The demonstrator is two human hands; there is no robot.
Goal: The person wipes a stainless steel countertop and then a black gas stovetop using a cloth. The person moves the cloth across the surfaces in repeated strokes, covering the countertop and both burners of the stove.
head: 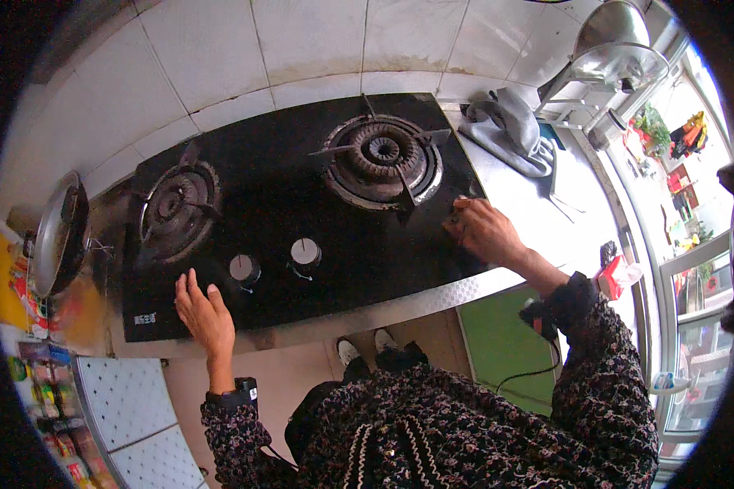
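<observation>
A black glass two-burner gas cooktop (263, 183) lies before me. My right hand (486, 232) is curled at its right edge, in front of the right burner (384, 150). A small dark thing (455, 225) shows under its fingers; I cannot tell exactly what it is. My left hand (205, 312) is empty, thumb apart from the fingers, over the cooktop's front left part. Close by it are the left control knob (241, 268) and the right control knob (306, 250). Behind the left hand sits the left burner (177, 208).
A grey cloth (514, 131) lies on the light counter (578, 177) to the right. Metal pot lids (618, 55) stand in the back corner. A pan (61, 235) leans at the left. A red tissue pack (615, 276) is near the window.
</observation>
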